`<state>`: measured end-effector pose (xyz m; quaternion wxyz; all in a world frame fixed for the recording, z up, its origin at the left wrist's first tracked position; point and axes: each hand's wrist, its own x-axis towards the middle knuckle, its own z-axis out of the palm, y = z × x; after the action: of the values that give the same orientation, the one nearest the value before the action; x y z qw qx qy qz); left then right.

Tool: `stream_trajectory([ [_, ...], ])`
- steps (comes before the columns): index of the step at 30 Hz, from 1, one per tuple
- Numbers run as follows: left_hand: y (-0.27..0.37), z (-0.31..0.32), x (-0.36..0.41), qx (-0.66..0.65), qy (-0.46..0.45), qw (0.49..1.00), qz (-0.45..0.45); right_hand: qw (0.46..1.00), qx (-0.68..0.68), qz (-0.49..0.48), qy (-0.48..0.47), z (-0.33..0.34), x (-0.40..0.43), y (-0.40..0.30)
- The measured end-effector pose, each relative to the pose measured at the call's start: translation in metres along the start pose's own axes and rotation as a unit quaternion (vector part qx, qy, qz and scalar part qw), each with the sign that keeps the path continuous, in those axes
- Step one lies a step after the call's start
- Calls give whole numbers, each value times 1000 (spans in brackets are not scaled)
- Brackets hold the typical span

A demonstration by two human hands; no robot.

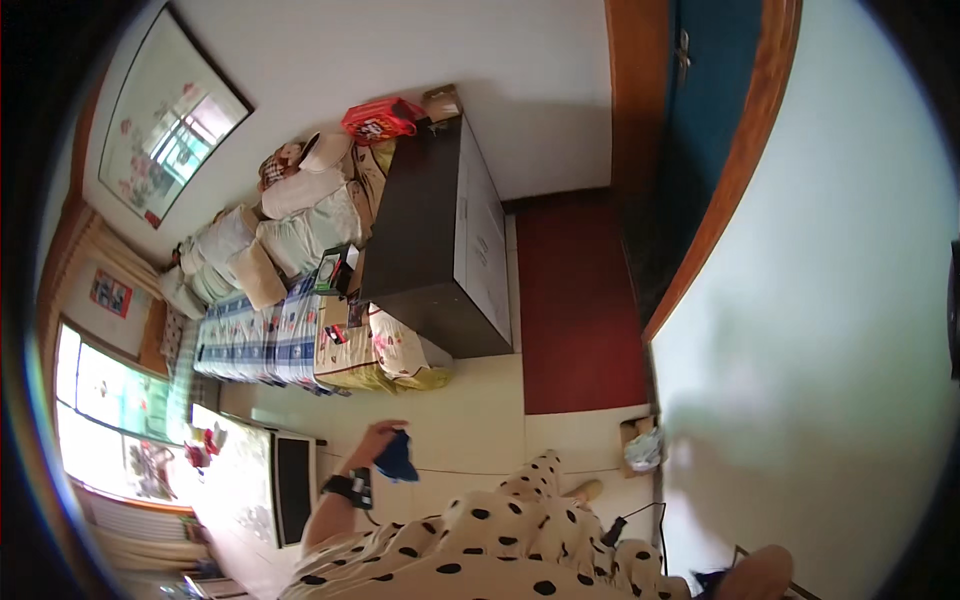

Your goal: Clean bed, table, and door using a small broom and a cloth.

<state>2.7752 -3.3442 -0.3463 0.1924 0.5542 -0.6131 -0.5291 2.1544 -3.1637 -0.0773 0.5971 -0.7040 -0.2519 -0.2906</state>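
Note:
My left hand (379, 437) is held out at the lower middle, over the tiled floor, with its fingers closed on a dark blue cloth (397, 457) that hangs down. A black device is strapped to that wrist (352, 487). My right hand (757, 574) is at the lower right edge, near the pale wall; its fingers are largely hidden. Something dark blue lies beside it, and I cannot tell whether the hand holds it.
A dark-topped cabinet (420, 225) stands ahead, beside a bed with pillows (307, 232). A dark red mat (581, 300) lies before a blue door (709, 112). To the left is a glass-topped table (232, 480); a lined box (641, 448) sits by the right wall.

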Motion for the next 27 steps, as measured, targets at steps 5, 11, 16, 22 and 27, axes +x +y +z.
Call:
stream_trajectory([
  [5,117,-70,-17,-126,158,979,-10,953,-157,-260,14,10,27,-50],
  [11,172,-129,15,23,211,968,133,740,49,-281,608,-134,3,55],
  [16,282,-120,79,-41,235,940,245,747,49,113,654,-287,60,205],
  [22,281,-57,206,-179,241,921,249,707,321,233,586,-374,120,369],
  [27,221,-63,260,-101,326,912,227,764,116,308,555,-472,118,406],
])
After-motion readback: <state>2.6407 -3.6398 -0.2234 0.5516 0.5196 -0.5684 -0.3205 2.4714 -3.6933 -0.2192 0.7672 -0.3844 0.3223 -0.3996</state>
